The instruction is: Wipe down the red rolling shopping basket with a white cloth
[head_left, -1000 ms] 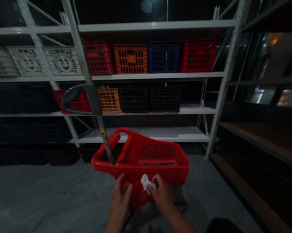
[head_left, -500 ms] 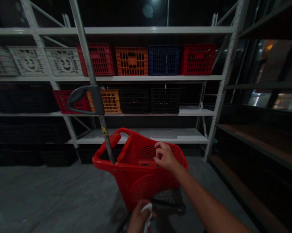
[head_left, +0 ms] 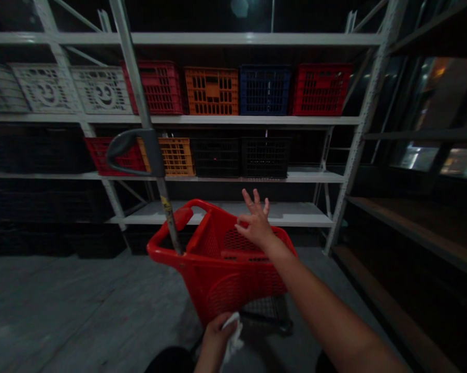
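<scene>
A red plastic shopping cart [head_left: 202,269] stands on the floor before me, its grey pull handle [head_left: 140,150] raised on a metal pole at the left. My right hand [head_left: 254,225] hovers over the cart's near rim with fingers spread and nothing in it. Low down, near the cart's front wall, my left hand [head_left: 216,334] is closed on a crumpled white cloth [head_left: 232,336].
White metal shelving [head_left: 233,120] runs across the back with red, orange, blue, black and white crates [head_left: 212,92]. A darker shelf unit [head_left: 431,228] lines the right side. Grey concrete floor [head_left: 62,311] spreads to the left.
The white cloth passed from my right hand to my left. My right hand went up to the cart's rim, then lifted and spread its fingers. My left hand dropped low.
</scene>
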A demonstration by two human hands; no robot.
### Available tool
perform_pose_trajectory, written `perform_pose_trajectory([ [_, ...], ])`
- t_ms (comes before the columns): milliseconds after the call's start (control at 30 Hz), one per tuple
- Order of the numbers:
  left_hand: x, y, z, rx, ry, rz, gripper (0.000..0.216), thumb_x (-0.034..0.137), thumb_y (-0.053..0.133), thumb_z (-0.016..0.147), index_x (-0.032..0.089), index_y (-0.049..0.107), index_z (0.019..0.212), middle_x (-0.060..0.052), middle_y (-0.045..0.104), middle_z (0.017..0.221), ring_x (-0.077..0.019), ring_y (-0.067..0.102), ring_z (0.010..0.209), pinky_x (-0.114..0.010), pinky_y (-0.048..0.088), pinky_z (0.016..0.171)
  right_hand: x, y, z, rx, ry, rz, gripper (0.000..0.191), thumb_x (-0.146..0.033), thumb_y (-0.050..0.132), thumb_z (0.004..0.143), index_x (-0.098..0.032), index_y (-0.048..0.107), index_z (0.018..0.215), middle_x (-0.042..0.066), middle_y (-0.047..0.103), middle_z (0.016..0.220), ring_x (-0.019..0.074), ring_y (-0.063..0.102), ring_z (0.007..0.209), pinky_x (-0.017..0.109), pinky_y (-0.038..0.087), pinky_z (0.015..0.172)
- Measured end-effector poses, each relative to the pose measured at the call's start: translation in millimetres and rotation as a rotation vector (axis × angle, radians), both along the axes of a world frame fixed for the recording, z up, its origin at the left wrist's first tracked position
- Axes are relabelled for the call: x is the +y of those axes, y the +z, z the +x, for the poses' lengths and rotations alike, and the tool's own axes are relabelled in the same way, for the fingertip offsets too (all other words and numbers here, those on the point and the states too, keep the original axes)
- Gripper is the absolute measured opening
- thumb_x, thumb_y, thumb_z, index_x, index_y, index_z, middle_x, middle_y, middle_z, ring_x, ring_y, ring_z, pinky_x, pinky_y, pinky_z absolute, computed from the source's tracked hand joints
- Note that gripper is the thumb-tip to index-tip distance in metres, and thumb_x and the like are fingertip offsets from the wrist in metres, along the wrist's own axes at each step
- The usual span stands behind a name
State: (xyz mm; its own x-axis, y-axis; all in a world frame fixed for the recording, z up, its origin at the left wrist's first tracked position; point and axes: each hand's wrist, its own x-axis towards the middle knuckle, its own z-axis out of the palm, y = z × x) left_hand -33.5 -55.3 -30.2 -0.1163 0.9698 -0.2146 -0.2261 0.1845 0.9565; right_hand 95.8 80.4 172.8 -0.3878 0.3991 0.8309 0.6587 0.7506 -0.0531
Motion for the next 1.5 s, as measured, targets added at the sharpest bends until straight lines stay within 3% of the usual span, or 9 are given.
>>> perform_pose_trajectory([
  [400,-5.3,16.0,4.9,-0.083,-0.072,-0.001,0.038,0.036,0.072,0.052,0.012,0.063,0.080,-0.005,0.065,0.064,-0.0157,0.058,0.057,-0.027,0.045,0.057,8.0,-19.3,4.3,-0.007,0.032,-0.120,0.010,-0.022,0.060,0.067,-0.018,0.058,0.059,-0.005,0.005,0.145,0.0273,-0.005,0.132,0.060,-0.009,0.095],
  [533,3.5,25.9,-1.0,-0.114,-0.048,0.020,0.034,0.035,0.071,0.054,0.013,0.061,0.077,-0.003,0.064,0.063,-0.0142,0.057,0.054,-0.026,0.044,0.055,-2.9,-35.6,8.4,0.102,0.137,-0.273,0.010,-0.026,0.057,0.072,-0.019,0.058,0.064,-0.002,0.024,0.142,0.0252,0.007,0.132,0.057,0.002,0.099],
  [700,10.5,46.2,-10.4,-0.146,-0.013,0.079,0.033,0.034,0.070,0.056,0.014,0.054,0.077,0.000,0.060,0.062,-0.0117,0.055,0.054,-0.023,0.042,0.054,-45.3,-103.4,5.9,0.495,0.451,-0.897,0.019,-0.035,0.048,0.080,-0.019,0.058,0.084,0.006,0.061,0.093,0.0168,0.056,0.090,0.034,0.042,0.080],
  [800,11.5,51.0,-12.8,-0.099,0.007,0.113,0.034,0.034,0.070,0.055,0.017,0.048,0.075,0.004,0.057,0.059,-0.0090,0.052,0.051,-0.020,0.039,0.050,-79.5,-141.2,2.8,0.694,0.601,-1.386,0.028,-0.039,0.057,0.073,-0.021,0.052,0.094,-0.001,0.060,0.078,0.0117,0.057,0.064,0.023,0.043,0.055],
  [867,12.7,49.7,-13.3,-0.058,0.001,0.140,0.037,0.034,0.071,0.053,0.019,0.045,0.073,0.006,0.055,0.058,-0.0074,0.049,0.050,-0.019,0.038,0.049,-96.5,-153.3,1.5,0.806,0.684,-1.531,0.036,-0.034,0.068,0.062,-0.020,0.052,0.091,-0.003,0.059,0.074,0.0098,0.054,0.058,0.020,0.040,0.051],
  [1033,15.3,41.9,-15.2,0.054,-0.064,0.135,0.038,0.040,0.072,0.051,0.017,0.049,0.070,0.005,0.055,0.056,-0.0075,0.048,0.049,-0.019,0.038,0.049,-109.0,-150.7,2.9,0.991,0.732,-1.542,0.030,-0.029,0.076,0.052,-0.014,0.057,0.070,-0.001,0.060,0.066,0.0097,0.054,0.055,0.021,0.039,0.055],
  [1233,12.2,47.8,-33.7,0.374,-0.035,0.173,0.030,0.045,0.062,0.062,0.015,0.056,0.056,0.002,0.054,0.050,-0.0108,0.049,0.051,-0.022,0.039,0.052,-107.6,-155.9,-0.3,1.157,0.835,-1.599,0.030,-0.027,0.073,0.056,-0.017,0.052,0.075,-0.001,0.059,0.068,0.0096,0.055,0.055,0.021,0.042,0.053],
  [1367,19.5,80.7,-82.5,0.741,0.392,0.425,0.025,0.044,0.055,0.069,0.020,0.060,0.076,-0.001,0.063,0.077,-0.0166,0.056,0.073,-0.028,0.044,0.069,-82.9,-153.7,-7.3,1.055,0.571,-1.447,0.020,-0.022,0.067,0.055,-0.018,0.051,0.066,-0.004,0.056,0.056,0.0078,0.047,0.042,0.018,0.035,0.040],
  [1500,46.8,123.6,-139.6,1.150,0.686,0.629,0.037,0.044,0.048,0.074,0.018,0.054,0.099,-0.008,0.058,0.101,-0.0201,0.053,0.092,-0.032,0.041,0.081,-48.3,-122.7,-23.9,0.761,0.380,-0.901,0.014,-0.015,0.053,0.064,-0.018,0.063,0.072,0.004,0.064,0.081,0.0169,0.059,0.076,0.030,0.047,0.070],
])
